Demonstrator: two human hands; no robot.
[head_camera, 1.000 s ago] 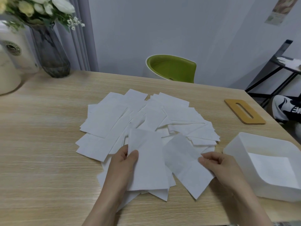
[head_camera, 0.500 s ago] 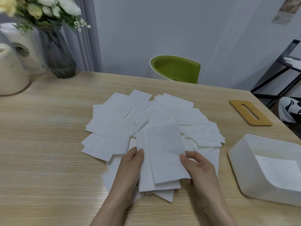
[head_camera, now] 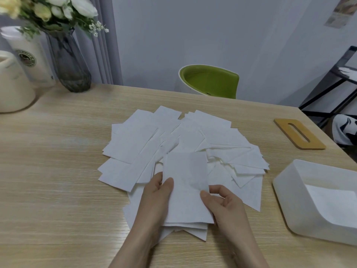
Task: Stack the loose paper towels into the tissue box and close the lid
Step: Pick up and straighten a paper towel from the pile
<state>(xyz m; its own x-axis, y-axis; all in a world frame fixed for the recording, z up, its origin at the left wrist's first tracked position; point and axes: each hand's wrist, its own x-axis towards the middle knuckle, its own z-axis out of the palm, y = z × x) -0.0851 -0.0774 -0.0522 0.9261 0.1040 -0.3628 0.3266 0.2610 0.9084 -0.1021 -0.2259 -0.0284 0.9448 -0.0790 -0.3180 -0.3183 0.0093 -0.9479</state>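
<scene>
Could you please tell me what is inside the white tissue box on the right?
The open tissue box holds at least one flat white paper towel on its bottom. Whether more sheets lie beneath it cannot be seen; the near wall hides the front part.

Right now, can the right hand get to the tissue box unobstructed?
Probably yes: the tissue box sits open-topped just right of the right hand, bare table between. That hand holds the small towel stack though.

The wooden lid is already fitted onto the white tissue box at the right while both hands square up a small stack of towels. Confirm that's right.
Not right. The wooden lid lies flat on the table, apart from the white tissue box, which stands open. The head view shows it. The rest holds: the left hand and right hand hold a small stack of towels.
</scene>
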